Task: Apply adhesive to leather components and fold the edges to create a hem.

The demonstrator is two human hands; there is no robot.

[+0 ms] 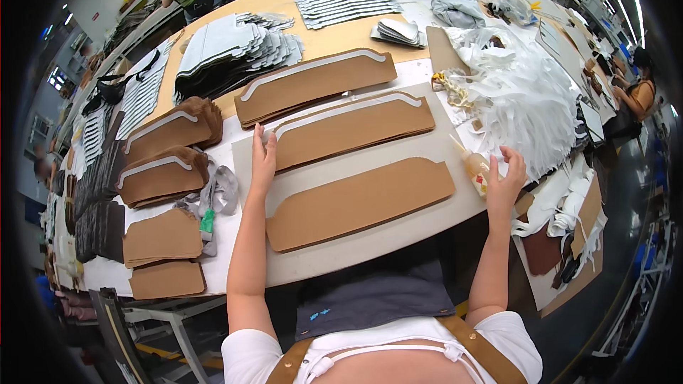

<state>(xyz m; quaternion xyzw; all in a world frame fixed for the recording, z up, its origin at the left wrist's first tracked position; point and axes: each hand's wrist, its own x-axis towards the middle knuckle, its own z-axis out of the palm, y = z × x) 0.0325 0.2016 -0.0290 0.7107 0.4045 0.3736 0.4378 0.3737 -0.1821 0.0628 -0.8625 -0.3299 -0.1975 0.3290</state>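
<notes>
Three long stacks of brown panels lie in front of me. The far stack (313, 89) and the middle stack (356, 131) each have a white curved strip along the upper edge. On the near stack (363, 203) the top panel shows no strip. My left hand (263, 160) is at the left end of the middle stack, fingers stretched up and thumb apart, holding nothing. Over on the right, my right hand (506, 178) has its fingers spread and curved beside a squeeze bottle (475, 171) with a thin nozzle. Nothing shows gripped in it.
Heaped white strips (523, 92) cover the right side. Smaller brown panel stacks (163, 235) and a grey cloth with a green piece (208, 220) lie left. Grey panel piles (235, 53) stand farther back. Scraps (562, 242) hang low right. Other people work farther off.
</notes>
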